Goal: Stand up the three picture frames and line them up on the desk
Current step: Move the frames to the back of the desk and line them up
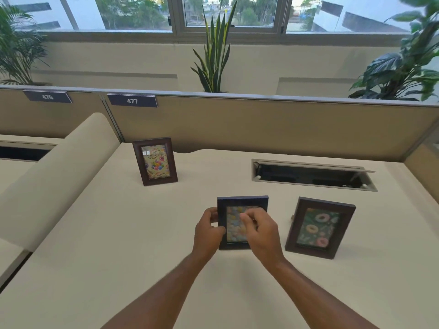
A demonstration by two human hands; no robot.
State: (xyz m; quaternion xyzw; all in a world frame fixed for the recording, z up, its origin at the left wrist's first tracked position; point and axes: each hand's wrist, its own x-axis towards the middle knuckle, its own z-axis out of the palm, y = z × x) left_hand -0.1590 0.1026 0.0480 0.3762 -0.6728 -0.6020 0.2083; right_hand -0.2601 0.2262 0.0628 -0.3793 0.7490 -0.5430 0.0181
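1. Table (142, 233): cream surface bounded at the rear by a low partition (261, 124); a cable hatch (313, 175), lid raised, sits toward the right rear.
2. Birthday frame (155, 161): dark brown, upright, balloon print facing the viewer. It stands at the left rear, well apart from the other two and farther back than either.
3. Doughnut frame (320, 227): dark brown, upright and leaning back a little, at the right front. Part of its rear prop appears to show at its left edge.
4. Blue frame (242, 222): dark blue, pastel print, at the centre front between both hands and just beside the doughnut frame. Its lower edge appears to be at or touching the table; whether the rear prop is out cannot be told.
5. Left hand (209, 230): grip closed on the blue frame's left edge, thumb in front and fingers curled behind.
6. Right hand (259, 230): laid across the front of the blue frame, fingers bent over the glass toward its right side; the contact itself is blurred, so whether it clamps the frame cannot be told.
7. Step in hand, as judged: settling the blue frame, the last to be stood up.
8. Next move, as judged: release it once it balances on its prop, then bring the birthday frame forward, or the two near frames back, so that all three share one row, evenly spaced and facing front.
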